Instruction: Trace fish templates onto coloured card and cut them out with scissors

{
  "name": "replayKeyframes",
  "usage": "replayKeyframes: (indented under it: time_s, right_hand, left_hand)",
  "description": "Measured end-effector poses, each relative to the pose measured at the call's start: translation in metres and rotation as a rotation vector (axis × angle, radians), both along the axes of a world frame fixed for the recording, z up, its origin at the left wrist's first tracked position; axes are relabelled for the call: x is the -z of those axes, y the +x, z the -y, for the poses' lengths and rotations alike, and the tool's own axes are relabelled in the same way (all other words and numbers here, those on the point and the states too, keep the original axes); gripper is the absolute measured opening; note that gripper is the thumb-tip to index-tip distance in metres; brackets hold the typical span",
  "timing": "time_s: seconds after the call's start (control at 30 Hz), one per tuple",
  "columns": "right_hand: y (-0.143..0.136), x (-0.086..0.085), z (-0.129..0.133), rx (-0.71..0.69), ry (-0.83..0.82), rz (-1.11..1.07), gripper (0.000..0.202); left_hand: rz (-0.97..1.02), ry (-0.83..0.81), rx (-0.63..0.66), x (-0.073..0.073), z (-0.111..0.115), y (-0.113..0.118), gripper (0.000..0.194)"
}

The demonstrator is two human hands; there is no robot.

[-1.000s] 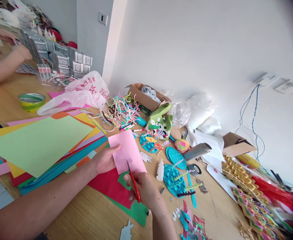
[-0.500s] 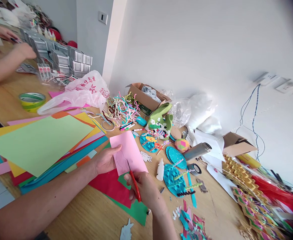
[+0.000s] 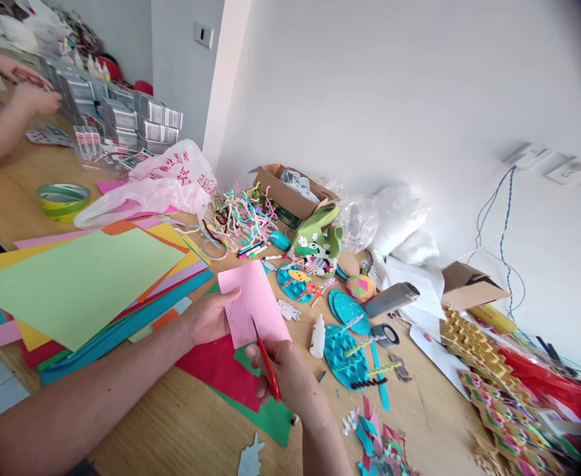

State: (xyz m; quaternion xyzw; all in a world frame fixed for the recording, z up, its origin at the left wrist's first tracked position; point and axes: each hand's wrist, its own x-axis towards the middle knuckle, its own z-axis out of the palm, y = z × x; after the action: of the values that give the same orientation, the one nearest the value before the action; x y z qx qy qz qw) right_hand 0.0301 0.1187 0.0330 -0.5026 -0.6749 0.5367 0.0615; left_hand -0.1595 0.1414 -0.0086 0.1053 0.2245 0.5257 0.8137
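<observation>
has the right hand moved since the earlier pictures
No, not noticeably: judged against the white bottle, the right hand, holding the red scissors, is in practically the same place.

The left hand [image 3: 211, 320] is bare, with a slim thumb [image 3: 227, 299], and it narrows into a bare left forearm [image 3: 141, 363] that widens steadily towards the elbow. One small, round, dark mole [image 3: 109, 390] marks that forearm, its surface otherwise fairly smooth. The right hand [image 3: 293, 377] is bare as well, compact and rounded across the back, joining a bare right forearm [image 3: 324, 443] of which only a short length shows. A tiny dark speck near the right wrist may be another mole, though it is too small to be sure.
</observation>
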Motion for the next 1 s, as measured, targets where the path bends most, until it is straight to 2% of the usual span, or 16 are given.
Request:
replayKeyframes:
  time_s: [0.5, 0.67, 1.0]
  right_hand:
    - [-0.0017, -0.0051, 0.0012, -0.020, 0.024, 0.032, 0.050]
    - [-0.0024, -0.0069, 0.0023, -0.024, 0.029, 0.042, 0.051]
    - [-0.0009, -0.0038, 0.0012, -0.013, 0.017, 0.047, 0.049]
  left_hand:
    - [-0.001, 0.028, 0.060, -0.0011, 0.0027, 0.0004, 0.024]
    - [0.025, 0.034, 0.037, 0.0025, 0.0029, 0.0015, 0.020]
    - [0.000, 0.018, 0.051, 0.0003, 0.0031, 0.0015, 0.019]
